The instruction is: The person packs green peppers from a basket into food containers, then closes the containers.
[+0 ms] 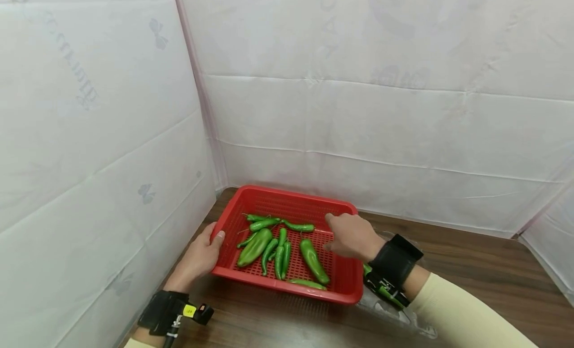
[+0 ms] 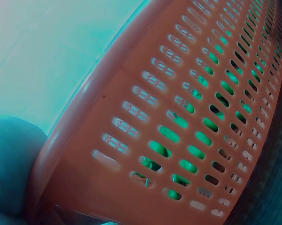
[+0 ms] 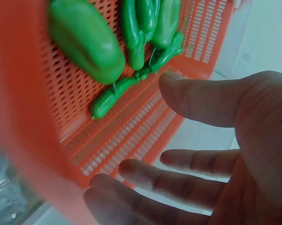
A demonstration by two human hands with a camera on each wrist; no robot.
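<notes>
Left hand (image 1: pixel 199 256) grips the red basket (image 1: pixel 341 288) at its left rim, thumb over the edge. Right hand (image 1: pixel 352 236) hovers, fingers loose, holding nothing. Nearest pepper (image 1: pixel 314 261) lies just left & below its fingertips, long axis running near-to-far.

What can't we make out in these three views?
- Left hand: head view shows the thumb over the red basket rim; fingers hidden behind its wall. Left wrist view fills with basket wall, fingers out of frame.
- Clear plastic item on the table: mostly covered by the right forearm and basket; cannot identify it.
- Green peppers: exact count unclear, they overlap.
- Right hand: open; contact with basket unclear.
</notes>
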